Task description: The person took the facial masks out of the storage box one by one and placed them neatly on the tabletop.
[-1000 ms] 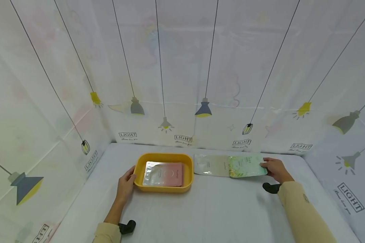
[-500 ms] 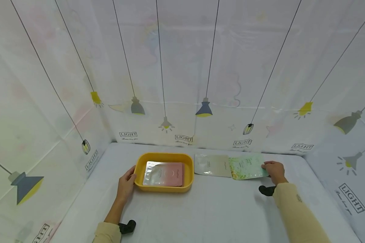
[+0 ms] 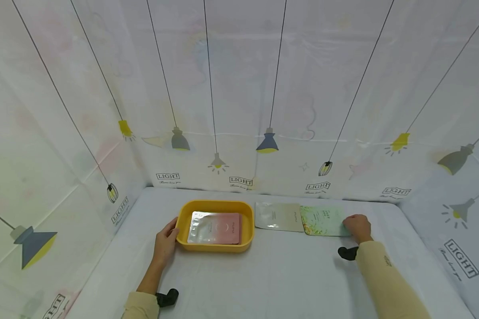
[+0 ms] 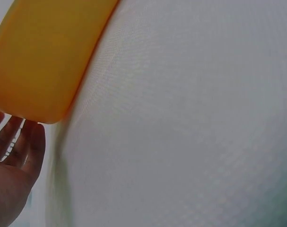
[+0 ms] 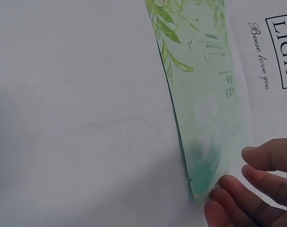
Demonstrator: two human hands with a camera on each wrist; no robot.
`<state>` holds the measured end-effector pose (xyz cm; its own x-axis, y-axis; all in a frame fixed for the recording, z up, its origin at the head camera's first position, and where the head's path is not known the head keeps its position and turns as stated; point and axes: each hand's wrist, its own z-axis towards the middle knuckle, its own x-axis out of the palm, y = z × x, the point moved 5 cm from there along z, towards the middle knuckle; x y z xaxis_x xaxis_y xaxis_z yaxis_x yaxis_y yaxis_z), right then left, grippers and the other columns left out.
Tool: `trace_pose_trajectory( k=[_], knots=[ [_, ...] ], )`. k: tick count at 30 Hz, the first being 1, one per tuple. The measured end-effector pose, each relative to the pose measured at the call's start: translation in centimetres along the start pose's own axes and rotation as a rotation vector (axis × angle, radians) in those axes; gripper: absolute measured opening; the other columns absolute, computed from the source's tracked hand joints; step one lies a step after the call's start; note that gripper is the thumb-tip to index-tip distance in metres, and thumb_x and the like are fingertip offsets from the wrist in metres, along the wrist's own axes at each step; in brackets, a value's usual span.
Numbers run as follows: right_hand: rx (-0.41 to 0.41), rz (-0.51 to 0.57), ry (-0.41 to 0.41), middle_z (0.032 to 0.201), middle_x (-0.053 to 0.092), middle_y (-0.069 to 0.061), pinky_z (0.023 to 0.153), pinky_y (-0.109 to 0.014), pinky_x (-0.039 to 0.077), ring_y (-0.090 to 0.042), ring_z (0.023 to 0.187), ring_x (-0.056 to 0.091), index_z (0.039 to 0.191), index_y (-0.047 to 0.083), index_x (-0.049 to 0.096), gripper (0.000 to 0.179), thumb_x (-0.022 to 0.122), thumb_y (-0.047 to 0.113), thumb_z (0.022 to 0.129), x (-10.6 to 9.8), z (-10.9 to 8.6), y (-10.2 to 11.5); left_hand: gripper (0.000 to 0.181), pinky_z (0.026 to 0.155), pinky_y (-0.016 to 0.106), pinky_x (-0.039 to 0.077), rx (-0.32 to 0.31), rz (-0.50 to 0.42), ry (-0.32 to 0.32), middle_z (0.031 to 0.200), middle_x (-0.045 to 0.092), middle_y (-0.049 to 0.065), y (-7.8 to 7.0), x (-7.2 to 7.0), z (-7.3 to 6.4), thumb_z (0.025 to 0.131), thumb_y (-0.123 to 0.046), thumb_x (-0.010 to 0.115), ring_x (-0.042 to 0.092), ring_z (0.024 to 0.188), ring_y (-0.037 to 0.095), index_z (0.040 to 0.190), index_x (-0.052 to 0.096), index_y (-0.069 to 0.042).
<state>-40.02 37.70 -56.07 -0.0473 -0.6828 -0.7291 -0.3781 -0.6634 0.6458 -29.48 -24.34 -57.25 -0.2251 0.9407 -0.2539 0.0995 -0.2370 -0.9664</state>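
In the head view, a yellow plastic tray (image 3: pixel 247 239) stands on the table with a pink-and-silver flat sachet (image 3: pixel 219 230) lying inside. My left hand (image 3: pixel 165 243) is at the tray's left end, its fingers extended against the end wall in the left wrist view. To the right of the tray lies a beige-and-silver sachet (image 3: pixel 279 217). Beside it, end to end, is a light green sachet (image 3: pixel 323 220) with a leaf and flower print. My right hand (image 3: pixel 358 227) is at the green sachet's right end, fingertips by its edge and thumb apart from the fingers.
A white cloth covers the table (image 3: pixel 263 279). White curtains (image 3: pixel 239 88) printed with hanging lamps rise behind and at both sides. A black wrist mount (image 3: pixel 167 297) sits on the left wrist, another black mount (image 3: pixel 347 253) on the right.
The green sachet has come down flat beside the beige one, uncovering more of it. My right hand has loosened from its grip on the green sachet. My left hand has stayed at the tray.
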Motion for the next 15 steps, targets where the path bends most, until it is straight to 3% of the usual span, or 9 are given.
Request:
trace_pose_trajectory(
  k=[4, 8, 15],
  knots=[
    [-0.014, -0.032, 0.005, 0.112, 0.06, -0.032, 0.081, -0.049, 0.047, -0.041, 0.1, 0.056, 0.116, -0.017, 0.056, 0.04, 0.049, 0.015, 0.093, -0.4, -0.1, 0.3, 0.045, 0.098, 0.025, 0.05, 0.01, 0.007, -0.007, 0.15, 0.046, 0.014, 0.0, -0.1, 0.0, 0.103, -0.019, 0.043, 0.052, 0.127, 0.029, 0.147, 0.042, -0.01],
    [0.02, 0.008, -0.004, 0.103, 0.064, -0.027, 0.072, -0.038, 0.051, -0.031, 0.088, 0.059, 0.118, -0.016, 0.057, 0.04, 0.051, 0.016, 0.094, -0.6, -0.3, 0.9, 0.044, 0.093, 0.019, 0.051, 0.016, 0.01, -0.016, 0.149, 0.047, 0.013, 0.0, -0.2, -0.1, 0.103, -0.019, 0.044, 0.053, 0.125, 0.028, 0.146, 0.044, -0.01],
    [0.095, 0.301, 0.054, 0.088, 0.067, -0.011, 0.07, -0.027, 0.058, -0.01, 0.07, 0.064, 0.132, -0.018, 0.045, 0.05, 0.053, 0.015, 0.096, -0.3, -0.4, 2.3, 0.045, 0.102, 0.035, 0.049, 0.025, 0.015, -0.011, 0.15, 0.046, 0.013, -0.1, -0.1, -0.1, 0.103, -0.02, 0.043, 0.052, 0.128, 0.029, 0.147, 0.043, -0.01]
  ],
)
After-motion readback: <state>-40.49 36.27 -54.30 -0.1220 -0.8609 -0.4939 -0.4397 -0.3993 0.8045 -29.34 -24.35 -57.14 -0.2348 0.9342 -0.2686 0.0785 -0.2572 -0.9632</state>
